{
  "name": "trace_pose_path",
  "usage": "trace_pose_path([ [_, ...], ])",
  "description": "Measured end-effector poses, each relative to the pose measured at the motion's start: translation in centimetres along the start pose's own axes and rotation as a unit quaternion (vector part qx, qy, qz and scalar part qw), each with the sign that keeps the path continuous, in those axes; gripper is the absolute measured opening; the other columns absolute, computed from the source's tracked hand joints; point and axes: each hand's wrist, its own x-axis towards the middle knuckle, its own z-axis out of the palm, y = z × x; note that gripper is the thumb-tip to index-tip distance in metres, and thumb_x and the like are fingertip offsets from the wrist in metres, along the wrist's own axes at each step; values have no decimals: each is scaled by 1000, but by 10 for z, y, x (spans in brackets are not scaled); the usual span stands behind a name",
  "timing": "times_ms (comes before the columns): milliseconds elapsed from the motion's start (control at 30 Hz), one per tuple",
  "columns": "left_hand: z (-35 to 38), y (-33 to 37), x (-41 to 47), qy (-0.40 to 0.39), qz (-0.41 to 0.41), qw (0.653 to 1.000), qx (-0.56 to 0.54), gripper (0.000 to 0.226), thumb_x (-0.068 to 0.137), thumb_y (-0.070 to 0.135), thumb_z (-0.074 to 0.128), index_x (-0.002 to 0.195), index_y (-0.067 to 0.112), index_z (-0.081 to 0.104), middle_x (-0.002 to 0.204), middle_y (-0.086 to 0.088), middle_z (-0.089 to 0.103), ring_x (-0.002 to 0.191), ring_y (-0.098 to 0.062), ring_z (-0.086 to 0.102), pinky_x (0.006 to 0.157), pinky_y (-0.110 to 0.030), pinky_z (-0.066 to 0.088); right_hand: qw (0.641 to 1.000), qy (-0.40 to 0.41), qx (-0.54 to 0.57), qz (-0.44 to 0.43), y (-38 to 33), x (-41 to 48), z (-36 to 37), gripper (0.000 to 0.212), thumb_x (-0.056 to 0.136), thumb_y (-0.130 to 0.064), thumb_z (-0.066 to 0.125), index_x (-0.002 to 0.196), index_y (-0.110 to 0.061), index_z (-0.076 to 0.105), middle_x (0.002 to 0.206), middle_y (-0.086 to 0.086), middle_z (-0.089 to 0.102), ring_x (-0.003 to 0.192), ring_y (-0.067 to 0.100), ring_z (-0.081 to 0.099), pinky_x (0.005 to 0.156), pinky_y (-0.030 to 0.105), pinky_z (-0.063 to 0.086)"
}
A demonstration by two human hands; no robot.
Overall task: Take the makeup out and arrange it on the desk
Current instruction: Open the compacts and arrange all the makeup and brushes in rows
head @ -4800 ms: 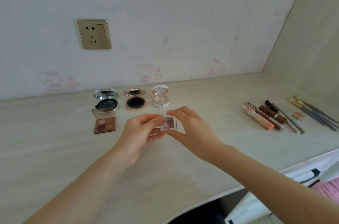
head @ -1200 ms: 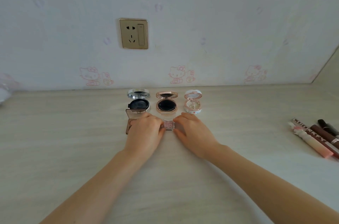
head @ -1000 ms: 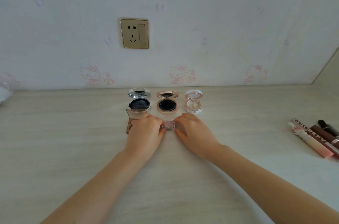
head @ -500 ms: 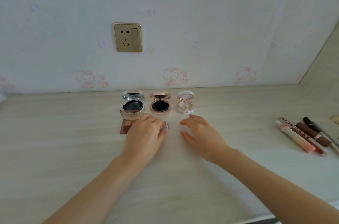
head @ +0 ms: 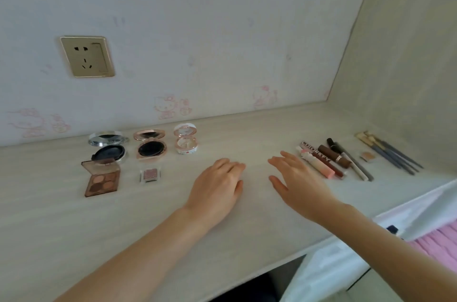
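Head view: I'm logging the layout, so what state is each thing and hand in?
Silver compact, open, lid raised.
Rose-gold compact, open, lid raised.
White-pink compact, open, lid raised.
Four-pan eyeshadow palette, open, lid raised.
Single eyeshadow pan, lying flat, untouched.
Lip tubes, lying side by side.
Left hand, open, holding nothing.
Right hand, open, holding nothing.
Wall socket, nothing plugged in.

Gold wall socket (head: 87, 56) mounted on the far wall (head: 222, 29), left of centre. Faded pink cartoon cat prints (head: 170, 106) run along the wall's lower edge. Pale side panel (head: 408, 66) closes the right. Pink fabric (head: 435, 247) and white cloth (head: 329, 274) at near right.
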Motion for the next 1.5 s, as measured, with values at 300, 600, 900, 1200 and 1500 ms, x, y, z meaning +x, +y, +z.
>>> trace_pose_path([
  [300,43,81,73,-40,67,994,-76,37,96,23,47,130,14,55,132,-2,56,129,-19,41,103,-33,38,994,60,-23,88,86,-40,-32,40,91,-16,58,131,-19,54,130,3,59,131,23,45,104,40,42],
  [600,85,144,146,-44,105,987,-112,28,93,22,49,115,13,63,116,-3,63,116,-23,46,92,-38,43,978,31,-47,201,172,-49,-42,38,95,-27,50,132,-15,53,132,6,56,130,23,43,106,34,35],
  [900,125,187,202,-89,90,985,-118,27,96,22,47,110,8,65,111,-10,64,113,-27,49,86,-40,47,953,8,-75,295,225,-34,-40,46,97,-41,42,130,-11,53,130,9,57,121,31,46,98,39,42],
  [1200,144,202,232,-210,58,973,-74,40,99,37,46,124,8,56,121,-14,56,123,-30,40,94,-44,44,936,-27,-58,345,250,-18,-19,57,94,-61,23,99,-20,62,105,3,62,109,24,45,94,36,26],
  [1500,148,204,230,-170,23,972,-158,22,92,26,56,109,13,61,109,-13,59,104,-30,53,82,-40,49,920,50,54,386,242,-21,-24,49,86,-47,61,122,-15,53,109,5,59,122,30,33,92,38,39],
])
